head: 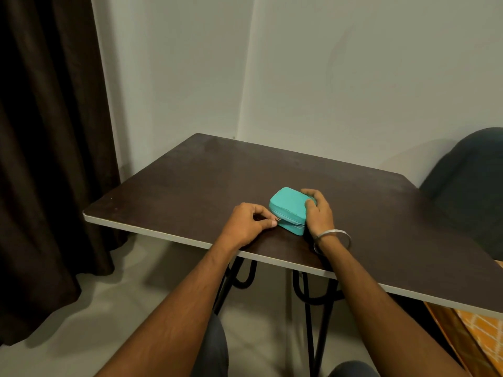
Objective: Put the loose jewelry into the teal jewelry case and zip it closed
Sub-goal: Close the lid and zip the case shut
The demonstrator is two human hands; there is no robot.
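Head view: our left hand (249,223) pinches the zip pull (277,219), right hand (317,210) grips the teal case (290,210); we judge steady bracing, level pull along the seam best.

I can't see inside the teal case (288,208); its lid is down, so its contents are hidden. My right hand (318,213) covers its right side. The zip pull (277,219) pinched by my left hand (249,224) is too small to make out. The chair (468,183) and orange cloth (481,333) run off the right edge.
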